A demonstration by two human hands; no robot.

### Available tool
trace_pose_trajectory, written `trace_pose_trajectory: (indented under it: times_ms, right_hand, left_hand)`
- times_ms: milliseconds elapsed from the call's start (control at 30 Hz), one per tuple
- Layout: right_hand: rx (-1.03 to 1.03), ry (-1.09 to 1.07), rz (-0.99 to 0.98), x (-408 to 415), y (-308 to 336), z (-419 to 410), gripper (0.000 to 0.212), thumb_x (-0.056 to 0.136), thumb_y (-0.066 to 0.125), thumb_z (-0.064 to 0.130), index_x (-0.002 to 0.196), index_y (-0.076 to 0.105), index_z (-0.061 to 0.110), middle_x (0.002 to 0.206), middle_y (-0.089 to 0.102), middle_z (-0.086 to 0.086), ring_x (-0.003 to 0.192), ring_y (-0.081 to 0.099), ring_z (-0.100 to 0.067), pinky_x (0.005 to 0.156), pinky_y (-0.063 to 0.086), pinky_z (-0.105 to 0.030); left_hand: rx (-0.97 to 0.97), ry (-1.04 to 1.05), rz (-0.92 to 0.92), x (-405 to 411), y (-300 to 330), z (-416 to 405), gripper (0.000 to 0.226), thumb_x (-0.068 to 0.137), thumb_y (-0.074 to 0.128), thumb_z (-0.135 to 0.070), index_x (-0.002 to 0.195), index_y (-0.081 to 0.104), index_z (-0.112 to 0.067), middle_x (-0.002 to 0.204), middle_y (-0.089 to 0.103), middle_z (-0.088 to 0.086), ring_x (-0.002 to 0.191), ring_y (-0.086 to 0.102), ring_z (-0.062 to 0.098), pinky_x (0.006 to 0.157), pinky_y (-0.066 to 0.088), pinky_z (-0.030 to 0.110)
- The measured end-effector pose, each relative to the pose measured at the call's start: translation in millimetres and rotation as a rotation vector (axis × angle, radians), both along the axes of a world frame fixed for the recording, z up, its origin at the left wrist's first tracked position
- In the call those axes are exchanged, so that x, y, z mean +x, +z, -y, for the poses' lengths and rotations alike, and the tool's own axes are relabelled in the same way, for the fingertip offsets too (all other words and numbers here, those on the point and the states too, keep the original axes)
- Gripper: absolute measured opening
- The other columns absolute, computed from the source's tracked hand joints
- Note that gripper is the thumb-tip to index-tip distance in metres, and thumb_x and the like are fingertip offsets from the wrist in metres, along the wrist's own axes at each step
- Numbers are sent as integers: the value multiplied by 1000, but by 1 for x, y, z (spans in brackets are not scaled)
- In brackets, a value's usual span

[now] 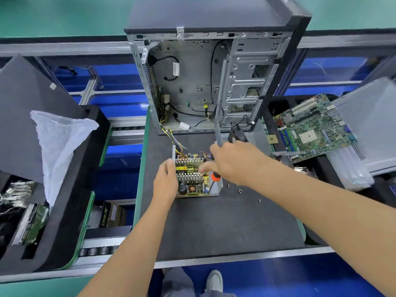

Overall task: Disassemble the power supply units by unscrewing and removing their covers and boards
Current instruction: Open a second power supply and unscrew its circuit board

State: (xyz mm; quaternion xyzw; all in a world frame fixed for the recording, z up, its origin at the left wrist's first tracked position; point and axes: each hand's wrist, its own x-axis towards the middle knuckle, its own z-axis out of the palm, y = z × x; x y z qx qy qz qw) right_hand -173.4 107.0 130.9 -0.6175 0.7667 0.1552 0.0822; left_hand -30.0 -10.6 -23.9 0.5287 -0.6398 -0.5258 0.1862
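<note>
At frame centre, on the dark matte worktop (214, 221), lies the opened grey-metal power supply unit (194, 176) with finned heatsinks. Left hand (166, 181) grips its side; right hand (233, 161) pinches an orange-handled screwdriver (214, 179).

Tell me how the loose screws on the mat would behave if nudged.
The screws look tiny and light, so they would likely skid or roll across the flat mat. Lying scattered right of the supply, they seem easily swept off by the right hand.
</note>
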Motion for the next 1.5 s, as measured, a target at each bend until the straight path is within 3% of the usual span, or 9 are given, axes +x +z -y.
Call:
trace_pose_trajectory:
  times_ms: [133, 333, 500, 867, 967, 1067, 1300, 1400, 1500]
  right_hand:
    - [-137, 103, -50, 2, -5, 0, 43, 102, 35, 52, 114, 45, 12, 63, 30, 0, 60, 40, -26, 44, 22, -31]
    - [-99, -48, 463, -7, -6, 2, 26, 88, 64, 31, 106, 49, 19, 98, 49, 0, 92, 51, -24, 65, 37, -32]
    - [38, -230, 149, -6, -3, 5, 63, 87, 33, 79, 96, 45, 18, 74, 28, 1, 78, 40, -25, 59, 32, -35]
    - [-144, -76, 422, -14, -8, 4, 39, 85, 69, 37, 101, 40, 18, 83, 45, 5, 80, 46, -22, 52, 27, -25]
    - [-162, -184, 221, -8, -8, 1, 62, 86, 33, 77, 97, 34, 15, 69, 41, 2, 61, 41, -23, 47, 24, -29]
    - [-156, -141, -129, -2, -6, 2, 64, 87, 12, 76, 93, 28, 14, 58, 33, 1, 48, 30, -20, 43, 18, -30]
    - [-116, -123, 386, 2, -5, 4, 36, 86, 62, 41, 103, 39, 19, 99, 46, -1, 98, 46, -26, 79, 46, -38]
    - [-66, -200, 162, 6, -4, 6, 63, 83, 38, 80, 105, 40, 21, 97, 50, -6, 104, 51, -29, 72, 40, -38]
    - [-74, -142, -30, 6, -1, 8, 63, 94, 31, 70, 113, 52, 13, 88, 54, -6, 96, 60, -33, 64, 35, -34]
  left_hand:
    - [-26, -101, 83, -7, -1, 3, 39, 107, 25, -39, 115, 57, -18, 121, 61, 9, 108, 54, 23, 92, 42, 38]
    - [39, -152, 75, -5, -4, 7, 51, 108, 19, -42, 148, 40, -19, 148, 45, 9, 134, 43, 24, 117, 30, 45]
    - [82, -116, 23, -5, -6, 5, 51, 108, 21, -43, 153, 34, -23, 153, 38, 3, 132, 40, 17, 105, 28, 31]
    - [133, -100, 19, -5, -8, 6, 49, 107, 20, -47, 150, 32, -28, 148, 41, 2, 123, 42, 16, 95, 29, 29]
    - [131, -102, 21, -5, -7, 6, 49, 107, 20, -47, 150, 33, -28, 146, 43, 3, 123, 43, 17, 94, 30, 29]
    - [141, -100, 20, -4, -7, 6, 49, 107, 20, -48, 149, 33, -28, 146, 43, 4, 125, 45, 19, 97, 33, 31]
    - [137, -94, 14, -5, -6, 5, 47, 106, 20, -49, 147, 35, -30, 141, 43, -1, 116, 45, 14, 84, 34, 25]
    - [129, -98, 21, -5, -7, 5, 47, 106, 21, -49, 147, 36, -30, 137, 40, -6, 115, 42, 14, 91, 28, 28]
    - [125, -95, 15, -5, -7, 5, 46, 106, 21, -48, 146, 36, -30, 132, 38, -9, 114, 41, 12, 91, 27, 27]
